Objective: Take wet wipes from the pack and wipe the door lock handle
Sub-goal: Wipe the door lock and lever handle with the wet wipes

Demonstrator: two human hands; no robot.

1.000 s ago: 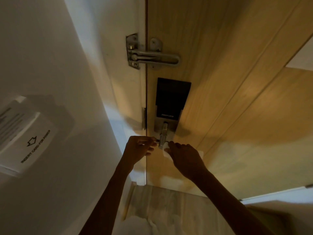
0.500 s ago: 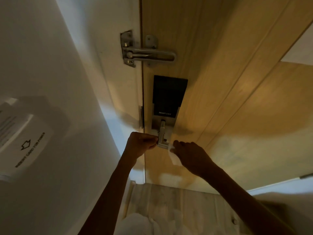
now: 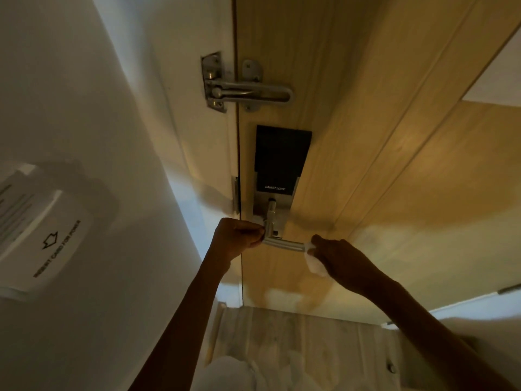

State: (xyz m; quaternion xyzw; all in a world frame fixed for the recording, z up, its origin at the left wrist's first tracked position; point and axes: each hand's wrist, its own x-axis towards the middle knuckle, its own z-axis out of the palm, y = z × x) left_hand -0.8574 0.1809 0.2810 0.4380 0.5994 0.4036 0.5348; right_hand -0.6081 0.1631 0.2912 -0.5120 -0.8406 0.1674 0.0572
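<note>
Two hands work the door lock handle [image 3: 283, 244]: left hand [image 3: 235, 237] pinches its elbow, right hand [image 3: 339, 259] clutches the wet wipe [image 3: 314, 265] at its tip; next, wiping back along the lever.

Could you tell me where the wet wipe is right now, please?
In the right hand, the wipe presses the handle's free end, below the smart lock.

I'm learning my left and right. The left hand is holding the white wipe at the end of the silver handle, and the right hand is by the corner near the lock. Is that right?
Not quite, the hands are swapped. In the head view the right hand holds the white wipe at the end of the silver handle, and the left hand is at the corner near the lock.
</note>
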